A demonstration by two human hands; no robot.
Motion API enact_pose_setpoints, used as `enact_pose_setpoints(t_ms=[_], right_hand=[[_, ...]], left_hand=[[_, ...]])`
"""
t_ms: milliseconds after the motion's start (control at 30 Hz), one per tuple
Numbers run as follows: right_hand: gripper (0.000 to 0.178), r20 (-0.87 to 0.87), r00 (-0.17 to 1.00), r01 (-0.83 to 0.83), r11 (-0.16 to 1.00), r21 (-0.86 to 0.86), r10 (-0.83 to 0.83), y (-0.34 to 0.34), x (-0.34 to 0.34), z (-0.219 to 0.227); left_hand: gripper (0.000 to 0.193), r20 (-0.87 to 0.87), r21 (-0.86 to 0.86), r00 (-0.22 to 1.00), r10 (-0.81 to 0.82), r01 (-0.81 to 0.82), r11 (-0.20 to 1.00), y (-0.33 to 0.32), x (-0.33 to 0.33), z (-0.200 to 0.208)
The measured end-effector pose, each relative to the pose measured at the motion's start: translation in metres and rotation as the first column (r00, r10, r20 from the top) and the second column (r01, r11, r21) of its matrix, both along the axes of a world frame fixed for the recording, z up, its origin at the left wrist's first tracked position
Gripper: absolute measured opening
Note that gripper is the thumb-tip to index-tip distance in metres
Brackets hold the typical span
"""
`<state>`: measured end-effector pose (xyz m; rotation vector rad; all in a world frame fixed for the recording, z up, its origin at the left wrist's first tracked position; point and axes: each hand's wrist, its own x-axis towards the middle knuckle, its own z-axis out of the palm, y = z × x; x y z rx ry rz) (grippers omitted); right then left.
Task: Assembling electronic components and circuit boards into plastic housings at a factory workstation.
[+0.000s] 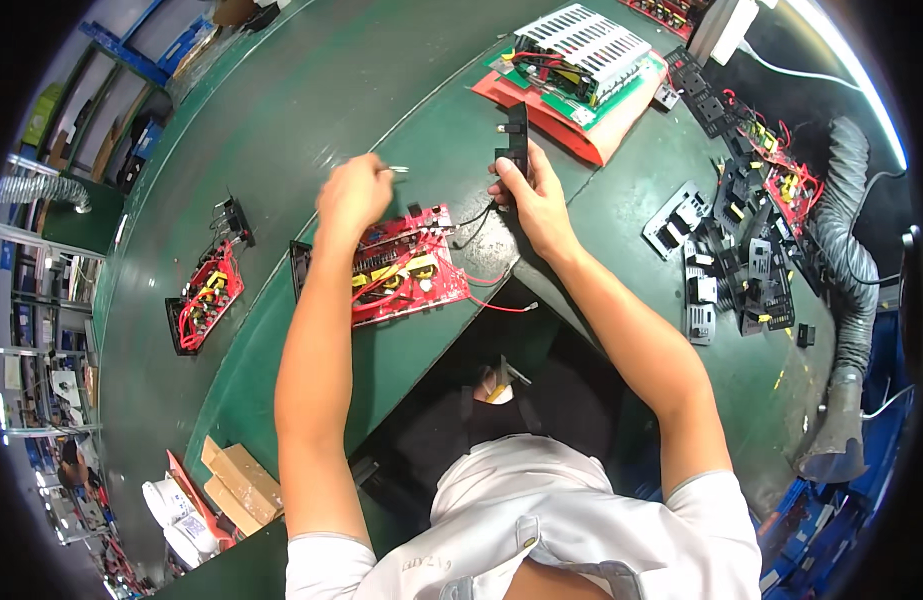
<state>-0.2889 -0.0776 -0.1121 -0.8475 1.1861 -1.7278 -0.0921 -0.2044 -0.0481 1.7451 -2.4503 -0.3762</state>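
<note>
One black panel (519,122) is standing roughly upright in the right hand (541,205), thumb and fingers pinching its lower end, above the green table (331,85). Left hand (355,197) is hovering over the table with its fingers curling inward, blurring a bit; a small pale piece (400,169) is showing right at the fingertips, cannot tell whether they are pinching it.

Red circuit board (443,288) is lying on the table between the forearms, partly hiding behind the left one. It is carrying yellow-wrapped parts and red wires, one red lead (506,308) trailing past the table's near edge. A dark cable (471,218) is running from the board's side up toward the right hand. A black end piece (301,268) is standing at the board's left side.

Farther left, a second red board (213,290) is resting with black pieces at its ends. Upper right, a white vented case (586,40) is sitting on a green board (636,85), with an orange-red sheet (591,150) lying underneath. Right side: black plastic parts (726,265) are piling up near a grey duct (848,220). Lower left, cardboard (243,483) is lying beside white containers (186,525).
</note>
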Motion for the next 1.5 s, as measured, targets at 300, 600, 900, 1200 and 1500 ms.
enact_pose_setpoints(t_ms=[300,600,900,1200,1500], right_hand=[[0.046,0.090,0.996,-0.001,1.000,0.013,-0.001,-0.002,-0.009,0.001],[0.036,0.243,0.969,-0.054,0.999,0.000,0.052,-0.004,-0.014,-0.001],[0.036,0.270,0.958,-0.089,0.995,-0.044,0.097,-0.004,-0.016,0.001],[0.035,0.125,0.977,-0.174,0.985,0.013,0.171,0.003,0.002,0.004],[0.035,0.148,0.974,-0.172,0.985,0.004,0.169,-0.004,0.000,0.006]], left_hand=[[0.029,-0.261,0.035,0.962,-0.083,0.096,0.995,0.056,0.000,0.058],[0.020,-0.429,0.165,0.773,-0.468,0.576,0.800,0.051,-0.022,0.019],[0.033,-0.658,0.345,0.744,-0.115,0.435,0.832,0.036,-0.009,0.008],[0.017,-0.373,-0.314,0.816,-0.441,0.336,0.888,0.043,-0.014,0.010],[0.014,-0.527,-0.218,0.778,-0.341,0.264,0.940,0.032,-0.013,0.011]])
